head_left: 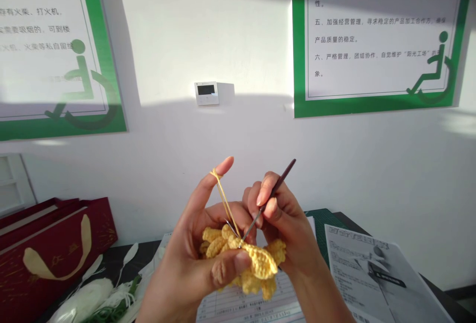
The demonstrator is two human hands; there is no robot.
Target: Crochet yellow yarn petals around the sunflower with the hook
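Held up above the middle stretch of the dark tabletop [148,249], short of its far edge: a ruffled yellow crocheted piece [262,263]. In the left hand [186,253]: clamped on the piece, thumb across its near side, fingers behind; index finger raised apart, with yellow yarn [225,201] looped round it and taut down to the stitches. In the right hand [284,209]: thumb and fingers together on a dark-handled crochet hook [279,182], pen-like grip, handle slanting up to the right, metal shaft down to the stitches; tip too small to make out. Below the hands: printed papers [241,310]. Near the tabletop's far edge, right of the hands: green mat [322,219], partly covered by a printed sheet [353,268]. Towards the tabletop's left end: dark red gift bag [99,231] with cream handles; beside it, white spoon-shaped pieces [128,258], white bundle [84,303], green strands [115,313]. On the wall [223,154] beyond the far edge: white control panel [206,94].
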